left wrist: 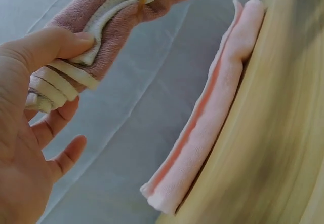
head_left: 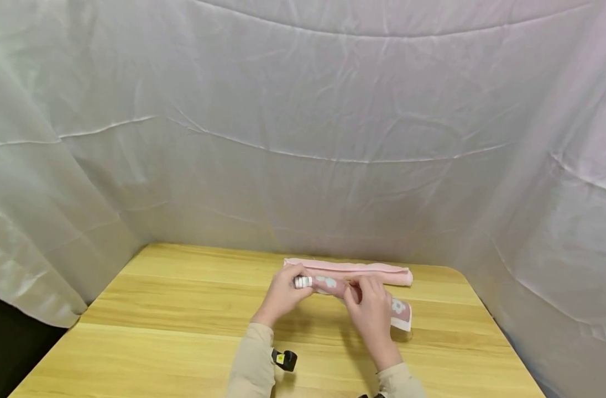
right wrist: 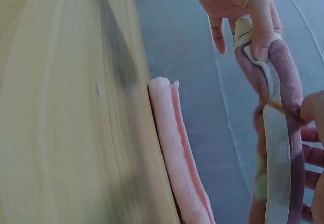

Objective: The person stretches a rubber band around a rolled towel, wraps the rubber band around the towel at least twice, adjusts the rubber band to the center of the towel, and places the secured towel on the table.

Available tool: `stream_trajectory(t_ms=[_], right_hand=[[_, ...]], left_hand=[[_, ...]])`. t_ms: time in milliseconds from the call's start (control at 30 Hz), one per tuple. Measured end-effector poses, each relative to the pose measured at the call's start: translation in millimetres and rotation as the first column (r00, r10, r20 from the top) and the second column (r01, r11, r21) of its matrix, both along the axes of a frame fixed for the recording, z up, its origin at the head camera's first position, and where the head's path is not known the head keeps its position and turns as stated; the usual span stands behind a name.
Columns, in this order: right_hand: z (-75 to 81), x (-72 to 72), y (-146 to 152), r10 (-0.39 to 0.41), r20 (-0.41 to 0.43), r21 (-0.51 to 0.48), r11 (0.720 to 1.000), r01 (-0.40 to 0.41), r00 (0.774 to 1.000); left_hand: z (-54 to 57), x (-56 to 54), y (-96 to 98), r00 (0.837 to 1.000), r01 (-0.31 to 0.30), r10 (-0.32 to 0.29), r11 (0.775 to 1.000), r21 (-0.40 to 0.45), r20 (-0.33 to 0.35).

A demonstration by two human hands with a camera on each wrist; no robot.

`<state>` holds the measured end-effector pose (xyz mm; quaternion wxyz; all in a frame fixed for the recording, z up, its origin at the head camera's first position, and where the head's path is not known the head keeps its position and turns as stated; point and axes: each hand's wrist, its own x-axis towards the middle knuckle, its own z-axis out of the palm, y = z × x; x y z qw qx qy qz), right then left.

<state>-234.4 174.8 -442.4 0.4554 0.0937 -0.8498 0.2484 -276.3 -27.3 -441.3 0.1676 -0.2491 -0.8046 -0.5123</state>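
A mauve rolled towel (head_left: 333, 285) with pale flower shapes and a white edge strip is held up above the table. My left hand (head_left: 285, 290) grips its left end, thumb on the front over the loose white edge. At that end the spiral of white layers (left wrist: 58, 84) shows. A thin tan rubber band (right wrist: 281, 108) crosses the roll and squeezes it partway along. My right hand (head_left: 371, 307) pinches this band at the roll's side, with several fingers (right wrist: 313, 155) passing behind the towel. The right fingertips are partly hidden.
Behind the hands, a pink rolled towel (head_left: 353, 271) lies lengthwise near the table's back edge. The wooden table (head_left: 183, 309) ends at a grey curtain (head_left: 303, 193) that hangs behind and on both sides. A black wrist camera (head_left: 286, 360) sits by the left sleeve.
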Motion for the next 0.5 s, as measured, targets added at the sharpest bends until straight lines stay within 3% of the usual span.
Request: stream_trajectory(t_ms=[233,500], right_hand=[[-4.3,-0.9,-8.5,0.088,0.024,0.024,0.996,-0.089,0.996],[-15.3,-2.1,-13.1,0.144,0.156,0.102,0.982,-0.161,0.977]], left_hand=[[-1.0,-2.8,-14.7,0.994,-0.050,0.041,0.995,0.091,0.097],[-6.3,-5.0,-31.8,0.987,-0.092,0.076,0.989,0.113,0.139]])
